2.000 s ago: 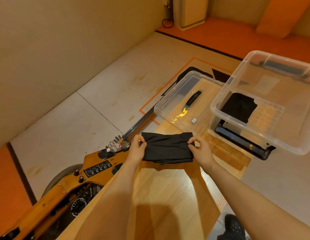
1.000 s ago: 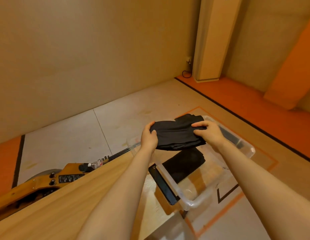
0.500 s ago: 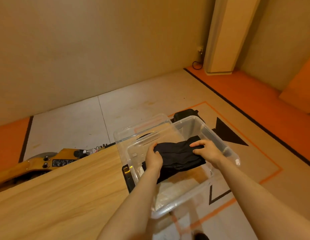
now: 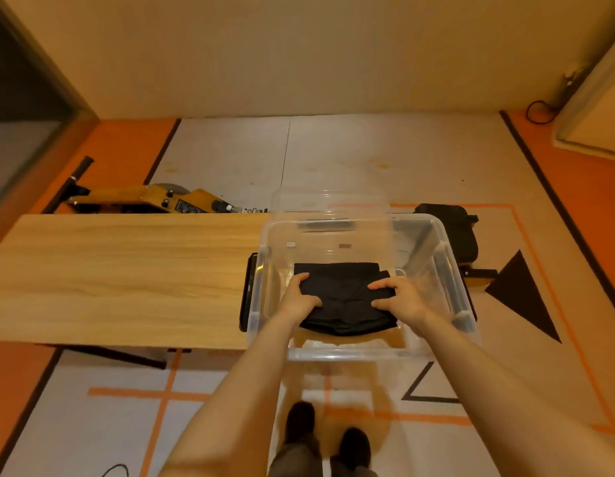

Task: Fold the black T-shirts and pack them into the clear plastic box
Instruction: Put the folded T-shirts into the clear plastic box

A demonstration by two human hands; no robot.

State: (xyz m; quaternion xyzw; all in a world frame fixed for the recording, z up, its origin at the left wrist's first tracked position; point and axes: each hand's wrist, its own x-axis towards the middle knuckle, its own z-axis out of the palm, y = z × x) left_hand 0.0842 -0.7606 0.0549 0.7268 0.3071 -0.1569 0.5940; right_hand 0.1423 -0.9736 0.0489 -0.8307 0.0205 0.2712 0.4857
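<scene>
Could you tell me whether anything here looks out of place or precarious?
Yes: the clear plastic box sits at the wooden table's end and juts past its front edge, over the floor. Both hands hold the folded black T-shirt inside it.

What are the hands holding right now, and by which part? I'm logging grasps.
Both hold the folded black T-shirt inside the clear plastic box: left hand at its left edge, right hand at its right edge.

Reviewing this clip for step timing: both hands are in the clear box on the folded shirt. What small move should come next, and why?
Probably let go and lift out: the left hand and right hand grip the folded black T-shirt, which already lies low inside the clear plastic box, seemingly atop another.
</scene>
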